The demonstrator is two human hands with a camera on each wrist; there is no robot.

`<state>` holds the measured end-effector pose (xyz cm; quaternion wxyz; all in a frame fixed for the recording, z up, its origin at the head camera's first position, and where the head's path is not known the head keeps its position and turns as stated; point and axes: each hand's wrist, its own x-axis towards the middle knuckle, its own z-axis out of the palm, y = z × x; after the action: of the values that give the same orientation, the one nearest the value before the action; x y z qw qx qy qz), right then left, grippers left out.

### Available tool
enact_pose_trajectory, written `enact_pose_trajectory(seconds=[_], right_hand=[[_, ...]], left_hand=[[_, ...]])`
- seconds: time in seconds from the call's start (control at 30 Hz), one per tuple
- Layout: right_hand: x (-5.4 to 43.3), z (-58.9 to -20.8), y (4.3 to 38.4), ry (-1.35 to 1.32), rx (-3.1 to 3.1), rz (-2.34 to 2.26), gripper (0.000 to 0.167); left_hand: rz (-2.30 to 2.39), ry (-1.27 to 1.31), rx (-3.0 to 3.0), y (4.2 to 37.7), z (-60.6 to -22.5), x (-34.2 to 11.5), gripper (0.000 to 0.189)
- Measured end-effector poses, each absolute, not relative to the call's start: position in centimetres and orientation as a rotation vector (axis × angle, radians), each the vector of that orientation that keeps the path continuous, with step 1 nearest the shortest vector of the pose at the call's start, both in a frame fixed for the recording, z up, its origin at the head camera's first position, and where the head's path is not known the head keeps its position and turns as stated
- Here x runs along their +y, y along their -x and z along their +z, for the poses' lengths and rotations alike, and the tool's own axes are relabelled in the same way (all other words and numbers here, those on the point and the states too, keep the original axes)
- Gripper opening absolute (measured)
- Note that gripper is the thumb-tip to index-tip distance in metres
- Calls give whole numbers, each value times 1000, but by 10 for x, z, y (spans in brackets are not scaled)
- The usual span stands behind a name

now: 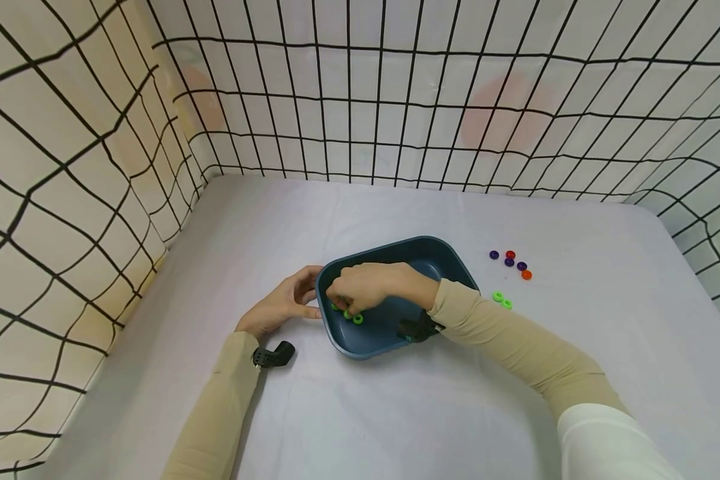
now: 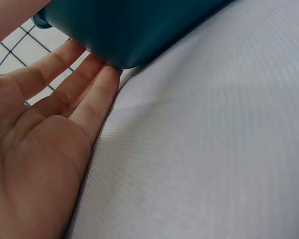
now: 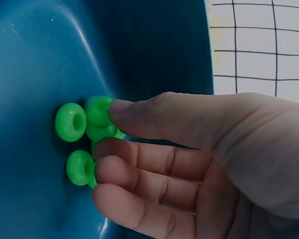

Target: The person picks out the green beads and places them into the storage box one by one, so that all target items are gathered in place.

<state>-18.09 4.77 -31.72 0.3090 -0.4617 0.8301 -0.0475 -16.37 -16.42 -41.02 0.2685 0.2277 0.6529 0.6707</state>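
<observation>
A dark blue rectangular bin (image 1: 366, 343) sits on the white cloth. Its left end is touched from outside by my left hand (image 1: 279, 305), whose fingertips rest low on the bin wall in the left wrist view. My right hand (image 1: 369, 285) reaches inside the bin, down at its left end. There, thumb and index finger pinch a green ring-shaped bead (image 3: 100, 119), partly covered by the fingertips. Other green beads (image 3: 71, 122) lie right beside the fingers on the bin floor, some partly hidden behind them.
To the right of the bin, several purple beads (image 1: 509, 262), a red bead (image 1: 511, 254) and an orange bead (image 1: 527, 275) lie on the cloth. Two green beads (image 1: 503, 300) lie nearer, by the right forearm. Black grid netting (image 1: 348, 100) encloses the table's back and sides.
</observation>
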Motion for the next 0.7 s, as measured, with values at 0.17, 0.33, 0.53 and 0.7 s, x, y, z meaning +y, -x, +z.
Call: enact_pose_trajectory(seconds=[0.17, 0.33, 0.53, 0.7], right_hand=[[47, -316, 180, 1206, 2192, -108, 6], [47, -315, 180, 1207, 2199, -104, 5], [48, -314, 179, 1214, 2212, -109, 4], [50, -310, 180, 1214, 2235, -133, 5]], left_hand=[[1806, -608, 1765, 164, -411, -164, 80], [1814, -616, 1758, 165, -412, -164, 80], [1804, -623, 1768, 165, -412, -164, 78], [1799, -619, 1778, 165, -412, -164, 78]])
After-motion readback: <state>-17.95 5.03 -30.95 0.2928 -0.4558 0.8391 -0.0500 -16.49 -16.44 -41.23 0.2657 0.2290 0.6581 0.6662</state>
